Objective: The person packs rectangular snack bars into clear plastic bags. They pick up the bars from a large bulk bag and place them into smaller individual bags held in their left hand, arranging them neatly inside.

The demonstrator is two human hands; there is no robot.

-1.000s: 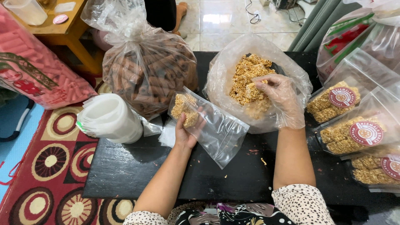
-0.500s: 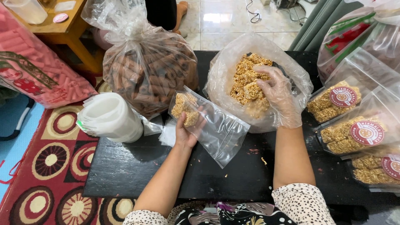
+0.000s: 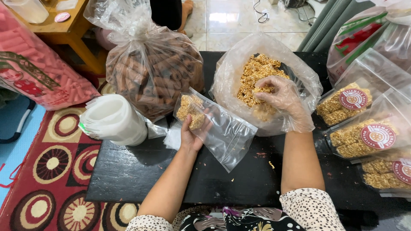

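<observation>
My left hand (image 3: 193, 133) holds a small clear plastic pouch (image 3: 222, 132) with a few golden crunchy snack pieces (image 3: 190, 110) at its top end. My right hand (image 3: 280, 100), in a thin clear plastic glove, reaches into a large open clear bag (image 3: 231, 72) of the same golden snack pieces (image 3: 252, 77) and pinches one piece between its fingertips. Both hands work over a black table (image 3: 141, 171).
A big tied bag of brown tube-shaped snacks (image 3: 154, 68) stands at the back left. A stack of white plastic bags (image 3: 113, 119) lies at the table's left edge. Filled, labelled snack pouches (image 3: 364, 128) pile up at the right. A pink snack bag (image 3: 38, 72) lies on the patterned rug.
My right hand has shifted slightly inside the large bag and closed its fingertips on a snack piece. My left hand and the pouch have barely moved.
</observation>
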